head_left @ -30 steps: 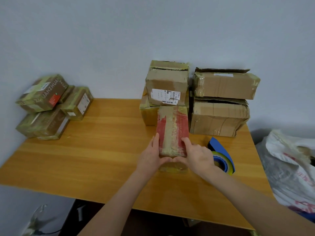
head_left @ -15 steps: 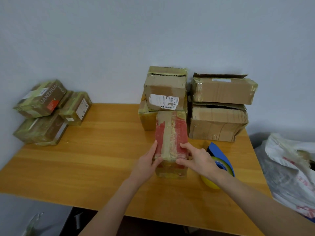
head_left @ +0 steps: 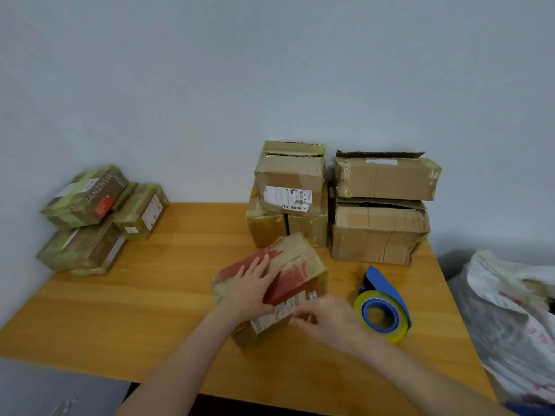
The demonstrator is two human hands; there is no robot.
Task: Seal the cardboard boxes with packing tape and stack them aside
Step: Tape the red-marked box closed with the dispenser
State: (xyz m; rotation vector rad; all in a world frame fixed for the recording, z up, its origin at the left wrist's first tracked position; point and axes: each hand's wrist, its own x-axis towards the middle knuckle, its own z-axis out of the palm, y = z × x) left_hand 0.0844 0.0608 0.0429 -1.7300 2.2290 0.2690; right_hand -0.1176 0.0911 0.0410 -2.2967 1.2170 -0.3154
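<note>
Well, from where I stand the person is midway through one parcel. A small cardboard box with red print and tan tape bands (head_left: 295,265) sits at an angle on the wooden surface (head_left: 168,298), towards the front. The blue tape dispenser loaded with a yellowish roll (head_left: 383,313) lies untouched a little to its right. The left hand (head_left: 252,291) lies flat on the box's top, fingers straight and slightly spread, pressing down. The right hand (head_left: 330,321) is at the near corner by the white shipping label. It is blurred, and I cannot tell whether its fingers pinch a tape end or an edge, or merely touch the card. Tape already crosses the top, so my guess is that the step in hand is smoothing or checking the seal, or turning the box to reach another seam. If a seam is open, the next move calls for the right hand to fetch the dispenser while the left steadies the box. If not, both hands need a firm hold on the sides to carry it to the stack of taped green-brown boxes (head_left: 87,223) at the far left. Against the wall stand plain brown cardboard boxes (head_left: 381,205), some with loose flaps, so much of the job looks undone.
</note>
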